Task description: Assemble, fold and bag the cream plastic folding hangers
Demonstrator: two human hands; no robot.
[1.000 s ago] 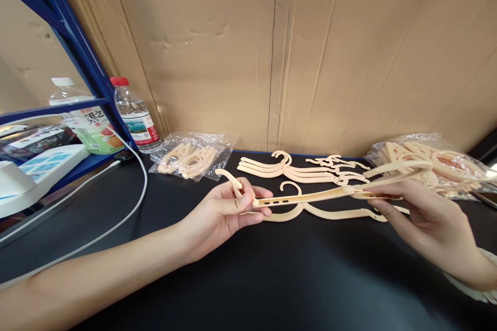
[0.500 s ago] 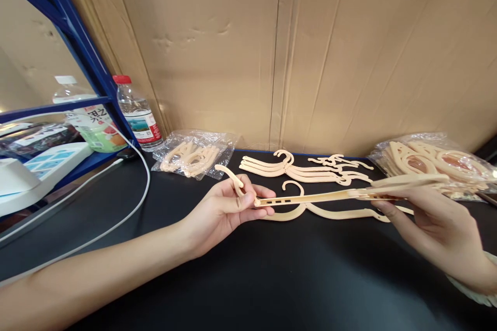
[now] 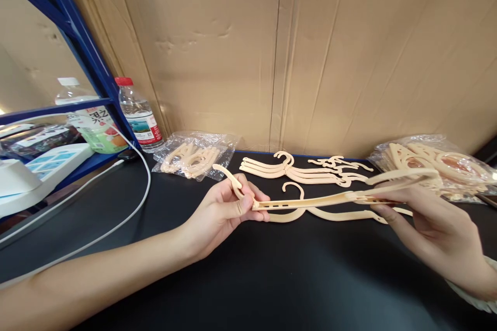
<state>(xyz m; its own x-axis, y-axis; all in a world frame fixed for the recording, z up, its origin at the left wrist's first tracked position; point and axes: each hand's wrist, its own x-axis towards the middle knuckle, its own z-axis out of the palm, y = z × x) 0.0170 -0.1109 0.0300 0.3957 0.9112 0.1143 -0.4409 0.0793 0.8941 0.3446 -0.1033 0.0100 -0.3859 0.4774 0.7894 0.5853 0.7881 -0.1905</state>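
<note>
Both hands hold one cream plastic hanger piece [image 3: 310, 200] level above the black table [image 3: 272, 279]. My left hand [image 3: 221, 214] pinches its left end, where a curved tip sticks up past the thumb. My right hand [image 3: 427, 217] grips the right end, where a second curved arm rises off the bar. Directly under the held piece a single cream hanger [image 3: 334, 212] lies flat on the table. Behind it rests a stack of assembled hangers [image 3: 303, 169].
A clear bag of hanger parts [image 3: 192, 158] lies at back left, another bag [image 3: 438, 160] at far right. A water bottle [image 3: 137, 116], a drink bottle [image 3: 93, 124] and a white cable [image 3: 128, 207] sit by the blue shelf frame [image 3: 70, 31]. Cardboard [image 3: 291, 51] walls the back.
The held hanger's right arm dipped flat against the bar half a second ago and has lifted off it again. Both hands stay in nearly the same place.
</note>
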